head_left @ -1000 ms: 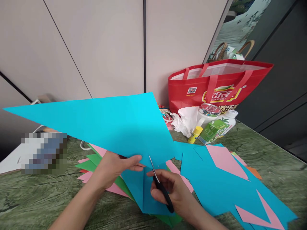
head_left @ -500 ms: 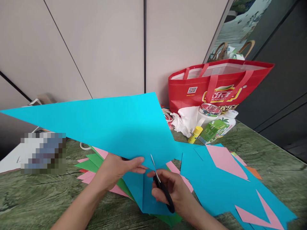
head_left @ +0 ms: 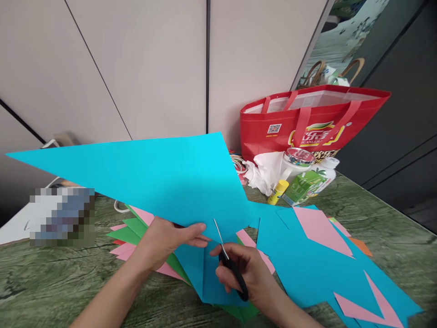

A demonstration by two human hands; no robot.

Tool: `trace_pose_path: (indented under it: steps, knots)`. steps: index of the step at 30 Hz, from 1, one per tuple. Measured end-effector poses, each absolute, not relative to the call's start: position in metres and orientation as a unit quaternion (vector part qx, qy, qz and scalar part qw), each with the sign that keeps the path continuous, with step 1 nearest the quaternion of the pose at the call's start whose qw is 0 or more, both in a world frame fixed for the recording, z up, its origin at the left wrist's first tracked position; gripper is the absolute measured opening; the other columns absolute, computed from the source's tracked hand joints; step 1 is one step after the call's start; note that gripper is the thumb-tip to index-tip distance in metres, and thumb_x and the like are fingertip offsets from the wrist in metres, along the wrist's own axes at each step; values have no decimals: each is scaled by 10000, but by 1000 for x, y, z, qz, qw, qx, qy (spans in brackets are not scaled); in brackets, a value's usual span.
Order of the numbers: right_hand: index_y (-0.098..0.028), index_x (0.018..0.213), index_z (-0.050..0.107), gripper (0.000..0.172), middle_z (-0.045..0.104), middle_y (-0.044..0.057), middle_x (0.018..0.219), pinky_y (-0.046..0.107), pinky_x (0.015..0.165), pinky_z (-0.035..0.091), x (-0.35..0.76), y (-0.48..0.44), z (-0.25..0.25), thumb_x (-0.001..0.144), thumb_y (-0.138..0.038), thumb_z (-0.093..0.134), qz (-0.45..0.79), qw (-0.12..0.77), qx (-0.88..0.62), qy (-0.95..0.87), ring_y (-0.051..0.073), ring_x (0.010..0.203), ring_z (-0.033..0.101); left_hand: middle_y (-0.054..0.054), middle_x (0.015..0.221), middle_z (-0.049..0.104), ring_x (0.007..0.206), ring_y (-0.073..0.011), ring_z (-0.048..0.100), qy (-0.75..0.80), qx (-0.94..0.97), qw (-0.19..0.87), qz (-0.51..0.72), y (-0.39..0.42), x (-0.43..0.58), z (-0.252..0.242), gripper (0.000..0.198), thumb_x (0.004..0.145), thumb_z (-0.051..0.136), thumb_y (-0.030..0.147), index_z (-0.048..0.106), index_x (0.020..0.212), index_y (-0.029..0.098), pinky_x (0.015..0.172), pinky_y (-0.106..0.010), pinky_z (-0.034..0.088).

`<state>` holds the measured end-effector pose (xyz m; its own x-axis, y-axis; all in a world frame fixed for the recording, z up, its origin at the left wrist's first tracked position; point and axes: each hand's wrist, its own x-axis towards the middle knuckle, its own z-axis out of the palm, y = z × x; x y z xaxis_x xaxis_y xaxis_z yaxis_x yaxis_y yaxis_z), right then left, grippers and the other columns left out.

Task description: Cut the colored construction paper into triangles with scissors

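Observation:
A large sheet of blue paper, tapering to a point at the left, is raised above the table. My left hand pinches its lower edge, thumb on top. In my right hand is a pair of black-handled scissors, fingers wrapped round the handles. One blade lies over the blue sheet near its lower edge; the other is hidden by the paper. Underneath, a folded blue piece rests on a fanned stack of green and pink paper.
To the right lie more blue paper and pink offcuts. Behind them stand a yellow glue stick, a green carton, a lidded jar, crumpled tissue and a red bag. A tape roll sits at left.
The blue sheet's left tip has shifted slightly right. Both hands and the scissors stay almost where they were, with the blade still across the sheet.

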<state>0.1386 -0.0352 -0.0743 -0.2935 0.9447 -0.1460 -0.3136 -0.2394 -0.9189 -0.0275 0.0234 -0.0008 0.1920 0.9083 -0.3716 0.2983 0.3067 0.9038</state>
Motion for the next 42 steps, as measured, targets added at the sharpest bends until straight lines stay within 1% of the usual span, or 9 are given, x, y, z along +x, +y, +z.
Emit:
trace_pose_path:
  steps: [8, 12, 16, 22, 26, 28, 31, 37, 42]
  knots:
    - [-152, 763, 632, 331, 385, -85, 368, 162, 335, 348, 138, -36, -73, 599, -426, 715, 697, 472, -380, -383, 59, 370, 372, -34, 667, 733, 782, -310, 664, 573, 524, 571, 266, 21, -25, 7, 254, 585, 688, 411, 687, 713, 192, 758, -391, 502]
    - [-155, 774, 636, 327, 440, -69, 404, 163, 341, 349, 138, -36, -77, 595, -414, 723, 694, 475, -380, -386, 65, 390, 405, -63, 656, 729, 792, -327, 660, 592, 528, 546, 271, 22, -23, 13, 345, 573, 683, 444, 671, 797, 182, 690, -394, 527]
    - [-154, 810, 629, 307, 488, -56, 453, 182, 359, 350, 139, -34, -78, 625, -386, 710, 679, 460, -398, -411, 62, 384, 396, -56, 656, 728, 749, -318, 669, 573, 521, 564, 288, 23, -24, 12, 335, 584, 689, 426, 666, 809, 179, 663, -380, 536]
    - [-170, 773, 557, 328, 608, 35, 750, 271, 626, 443, 144, -34, -66, 589, -374, 737, 659, 451, -381, -467, 163, 683, 567, -6, 738, 737, 669, -236, 682, 495, 507, 630, 317, 22, -23, 9, 244, 640, 688, 321, 674, 839, 181, 688, -333, 552]
    - [-184, 836, 513, 410, 617, 64, 777, 313, 657, 456, 145, -34, -65, 592, -448, 710, 659, 461, -380, -458, 204, 732, 584, 21, 816, 733, 655, -211, 681, 488, 501, 637, 323, 22, -24, 7, 292, 639, 696, 288, 661, 917, 208, 682, -320, 557]
    - [-184, 844, 514, 380, 624, 72, 783, 319, 659, 457, 145, -34, -66, 616, -424, 702, 661, 458, -380, -456, 211, 736, 589, 15, 852, 729, 683, -223, 680, 481, 503, 644, 318, 22, -24, 6, 306, 639, 696, 288, 656, 932, 209, 707, -339, 553]
    - [-184, 804, 522, 317, 629, 78, 781, 326, 665, 457, 145, -34, -66, 636, -387, 698, 660, 459, -390, -450, 222, 745, 594, 4, 820, 732, 743, -256, 674, 486, 513, 642, 297, 21, -25, 6, 280, 639, 687, 316, 664, 900, 218, 739, -361, 540]
    - [-190, 860, 527, 341, 621, 79, 801, 360, 704, 467, 143, -35, -66, 631, -377, 698, 643, 475, -404, -444, 249, 788, 599, -5, 709, 733, 793, -281, 663, 524, 535, 618, 240, 19, -25, 7, 191, 625, 674, 384, 700, 735, 230, 756, -355, 523]
    - [-206, 735, 513, 280, 570, 44, 690, 358, 670, 467, 141, -35, -69, 619, -388, 692, 615, 486, -433, -446, 220, 690, 562, -9, 660, 730, 793, -294, 661, 519, 550, 610, 237, 19, -25, 6, 169, 640, 658, 391, 708, 654, 230, 762, -384, 508]
